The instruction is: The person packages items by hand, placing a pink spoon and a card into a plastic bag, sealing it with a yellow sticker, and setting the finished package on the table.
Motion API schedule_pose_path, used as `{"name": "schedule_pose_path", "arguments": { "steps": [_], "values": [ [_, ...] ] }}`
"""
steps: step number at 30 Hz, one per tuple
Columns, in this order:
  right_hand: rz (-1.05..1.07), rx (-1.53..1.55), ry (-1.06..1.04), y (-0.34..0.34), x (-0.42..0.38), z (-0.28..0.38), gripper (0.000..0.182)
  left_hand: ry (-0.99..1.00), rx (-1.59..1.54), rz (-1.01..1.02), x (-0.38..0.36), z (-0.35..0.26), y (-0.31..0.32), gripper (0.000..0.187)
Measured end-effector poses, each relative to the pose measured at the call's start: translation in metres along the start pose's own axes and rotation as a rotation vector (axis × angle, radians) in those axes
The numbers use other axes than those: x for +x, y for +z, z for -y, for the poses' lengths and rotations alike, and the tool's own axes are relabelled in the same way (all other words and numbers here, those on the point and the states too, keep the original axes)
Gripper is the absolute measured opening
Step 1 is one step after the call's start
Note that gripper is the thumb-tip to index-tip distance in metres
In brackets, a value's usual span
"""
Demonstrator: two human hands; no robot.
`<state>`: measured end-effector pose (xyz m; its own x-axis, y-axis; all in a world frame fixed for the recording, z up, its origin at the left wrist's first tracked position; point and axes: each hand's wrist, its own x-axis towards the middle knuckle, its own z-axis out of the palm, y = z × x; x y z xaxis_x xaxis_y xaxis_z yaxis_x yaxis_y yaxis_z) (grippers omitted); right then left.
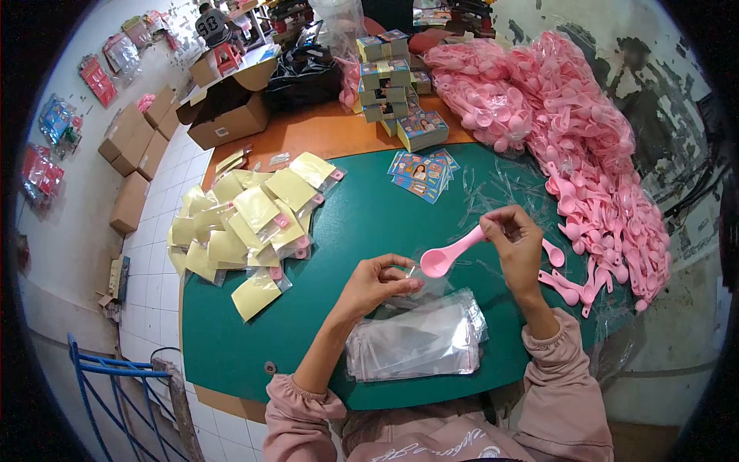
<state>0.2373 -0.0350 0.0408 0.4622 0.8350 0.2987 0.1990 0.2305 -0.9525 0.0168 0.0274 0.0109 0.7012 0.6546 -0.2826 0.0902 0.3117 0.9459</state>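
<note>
Apparent bagging step: above the green worktop (331,239), the right hand (514,240), fingers closed, grips a pink spoon (459,249) beside the clear bag (433,286) that the left hand (377,285) pinches, entry probably requiring it spread open.

2 digits and some script, as far as we can read.
On the grey shirt (222,31) at upper left we make out 2 digits (208,25), apparently 98. White cursive lettering (422,448) crosses the pink sweater (400,441) at the bottom edge, but we cannot read it whole. The print on the blue cards (423,175) is too small for us.
</note>
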Motion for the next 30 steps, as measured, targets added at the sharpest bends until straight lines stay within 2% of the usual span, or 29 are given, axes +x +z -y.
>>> {"name": "schedule_pose_path", "arguments": {
  "steps": [9,11,13,15,17,18,21,22,23,24,26,27,28,30],
  "values": [
    [0.11,-0.049,-0.043,0.008,-0.01,-0.001,0.009,0.038,-0.041,-0.018,0.006,0.01,0.005,0.032],
    [0.156,-0.078,-0.05,0.012,-0.012,-0.003,0.01,0.154,-0.059,-0.015,0.008,0.013,0.012,0.032],
    [0.226,-0.062,0.0,0.017,-0.016,-0.005,0.011,0.168,-0.066,-0.027,0.007,0.012,0.021,0.029],
    [0.179,-0.028,0.048,0.019,-0.016,-0.003,0.01,0.183,-0.072,-0.044,0.007,0.014,0.02,0.027],
    [0.132,0.016,0.086,0.022,-0.012,0.001,0.01,-0.008,0.287,0.122,0.012,0.019,0.008,0.028],
    [0.131,0.009,0.087,0.022,-0.012,0.003,0.01,-0.018,0.281,0.189,0.012,0.013,0.008,0.036],
    [0.133,-0.097,0.084,0.014,-0.007,0.008,0.008,0.078,0.231,0.177,0.018,-0.001,0.013,0.035],
    [0.216,-0.2,-0.136,0.012,-0.005,0.009,0.008,0.023,0.011,0.169,0.017,-0.011,0.02,0.035],
    [0.302,-0.304,-0.355,0.01,-0.002,0.009,0.009,0.027,0.011,0.176,0.021,-0.013,0.022,0.035],
    [0.302,-0.308,-0.353,0.007,0.0,0.009,0.009,0.075,0.031,0.155,0.023,-0.013,0.024,0.035],
    [0.461,-0.31,-0.376,-0.001,0.007,0.01,0.03,0.125,0.057,0.133,0.023,-0.018,0.026,0.036],
    [0.539,-0.308,-0.389,-0.006,0.011,0.011,0.04,0.159,-0.025,0.138,0.018,-0.024,0.028,0.034],
    [0.493,-0.198,-0.299,-0.016,0.021,0.016,0.046,0.192,-0.111,0.141,0.013,-0.029,0.031,0.033],
    [0.396,0.008,-0.174,-0.053,0.061,0.009,0.045,0.261,-0.097,0.175,-0.001,-0.037,0.027,0.033]
  ]
}}
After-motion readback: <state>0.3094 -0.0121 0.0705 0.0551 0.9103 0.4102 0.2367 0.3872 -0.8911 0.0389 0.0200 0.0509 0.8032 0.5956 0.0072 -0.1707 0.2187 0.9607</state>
